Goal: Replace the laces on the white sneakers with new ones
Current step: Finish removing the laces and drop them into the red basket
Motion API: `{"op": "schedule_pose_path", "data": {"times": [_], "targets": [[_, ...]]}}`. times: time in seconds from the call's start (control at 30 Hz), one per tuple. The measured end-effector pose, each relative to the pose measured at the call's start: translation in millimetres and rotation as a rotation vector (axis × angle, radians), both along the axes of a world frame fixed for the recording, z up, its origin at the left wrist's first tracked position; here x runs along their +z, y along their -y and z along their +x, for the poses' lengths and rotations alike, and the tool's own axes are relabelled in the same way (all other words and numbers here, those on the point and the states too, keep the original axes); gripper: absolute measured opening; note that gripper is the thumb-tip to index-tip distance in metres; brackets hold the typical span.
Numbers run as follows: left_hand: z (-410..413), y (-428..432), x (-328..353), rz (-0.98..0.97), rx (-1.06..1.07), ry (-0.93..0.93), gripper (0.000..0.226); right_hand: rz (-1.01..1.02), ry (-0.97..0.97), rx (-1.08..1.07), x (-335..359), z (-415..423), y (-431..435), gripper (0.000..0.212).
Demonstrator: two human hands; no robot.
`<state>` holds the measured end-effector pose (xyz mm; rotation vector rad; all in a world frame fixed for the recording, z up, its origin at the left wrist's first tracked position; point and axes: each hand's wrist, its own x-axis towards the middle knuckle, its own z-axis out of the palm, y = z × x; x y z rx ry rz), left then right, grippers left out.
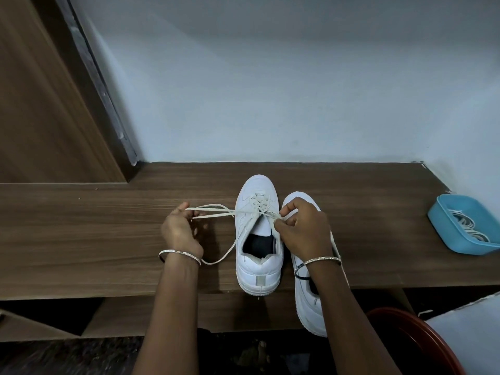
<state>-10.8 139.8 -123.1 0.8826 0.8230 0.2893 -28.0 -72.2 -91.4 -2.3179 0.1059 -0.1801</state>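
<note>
Lace [213, 211] of the left sneaker [258, 234] runs between both hands, left hand [180, 228] and right hand [303, 226] each pinching it.

Both hands pinch lace [213, 212] of left sneaker [258, 236]; right sneaker [308, 299] beside, possibly touching.

Two white sneakers [258, 239] stand side by side, toes pointing away. Left one partly laced, cream lace [213, 211] trailing leftward. More laces [469, 226] lie coiled apart.
</note>
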Motion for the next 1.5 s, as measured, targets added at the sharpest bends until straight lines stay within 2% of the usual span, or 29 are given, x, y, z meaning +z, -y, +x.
{"op": "schedule_pose_path", "data": {"times": [0.07,0.13,0.23,0.3,0.4,0.47,0.53,0.6,0.7,0.8,0.9,0.93,1.0,1.07,1.13,1.2,1.23,1.3,1.33,1.4,1.5], "targets": [[0,0,-4,0.372,0.045,-0.005,0.028,0.000,0.001,0.001,0,0,0,0.011],[-4,4,-3,0.775,0.001,0.161,0.025,-0.012,0.003,0.007,0,0,-2,0.011],[-7,24,7,1.288,-0.394,0.442,0.020,-0.027,0.017,0.014,0,0,-4,0.011],[-6,42,11,1.548,-0.617,0.457,0.019,-0.029,0.016,0.012,0,1,-4,0.012],[-2,54,9,1.751,-0.644,0.382,0.015,-0.010,0.004,0.020,0,2,-1,0.013],[1,51,7,1.789,-0.593,0.355,0.009,-0.013,0.001,0.024,0,1,-1,0.013],[-2,52,6,1.686,-0.540,0.368,0.008,-0.021,-0.004,0.023,0,1,-1,0.012],[-6,53,8,1.350,-0.517,0.409,0.006,-0.017,0.005,0.019,0,1,-1,0.010],[-10,46,8,0.887,-0.388,0.360,0.012,-0.006,0.009,0.014,0,-1,1,0.010],[-17,29,5,0.584,-0.133,0.300,0.015,-0.007,0.016,0.021,2,-3,1,0.011],[-27,7,3,0.187,0.185,0.178,0.018,-0.025,0.006,0.016,5,-7,-1,0.009],[-31,-3,-1,0.128,0.259,0.121,0.017,-0.024,0.016,0.018,4,-8,-2,0.008],[-38,-20,-8,0.216,0.284,-0.048,0.007,-0.054,0.072,0.056,5,-10,-6,0.012],[-46,-26,-12,0.372,0.212,-0.245,0.024,-0.159,0.154,0.144,6,-8,-12,0.022],[-58,-14,-5,0.590,0.103,-0.355,0.040,-0.300,0.200,0.210,8,-3,-19,0.029],[-67,6,8,0.934,0.043,-0.315,0.048,-0.468,0.197,0.224,10,2,-25,0.030],[-70,17,14,1.077,0.016,-0.204,0.044,-0.549,0.196,0.221,10,4,-27,0.028],[-69,37,20,1.207,-0.177,0.026,0.023,-0.646,0.205,0.221,9,5,-29,0.025],[-68,45,23,1.233,-0.311,0.068,0.015,-0.675,0.217,0.225,10,4,-30,0.023],[-62,57,23,1.292,-0.489,0.038,0.014,-0.713,0.235,0.238,12,4,-30,0.018],[-52,66,19,1.414,-0.550,-0.067,0.017,-0.685,0.212,0.257,16,4,-27,0.015]]}}
